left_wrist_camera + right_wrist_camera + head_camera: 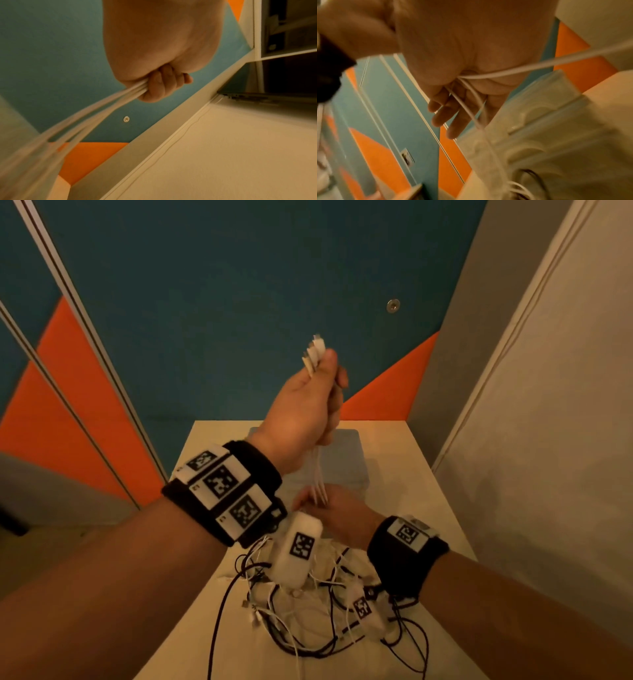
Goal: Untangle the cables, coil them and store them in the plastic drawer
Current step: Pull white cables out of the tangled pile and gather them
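My left hand (325, 395) is raised above the table and grips a bundle of white cables (318, 474), whose connector ends (317, 347) stick out above the thumb. In the left wrist view its curled fingers (154, 88) close on the white strands (102, 108). The strands hang straight down to my right hand (318, 505), which pinches them low over the table. The right wrist view shows them meeting at the thumb's base (461, 77) and crossing the loosely extended fingers (447, 116). A tangle of black and white cables (308, 621) lies on the table's near part.
A translucent plastic drawer (346, 453) stands at the back of the cream table (418, 481), just behind my hands; it also shows in the right wrist view (547, 108). Teal and orange wall panels rise behind. A pale wall borders the right side.
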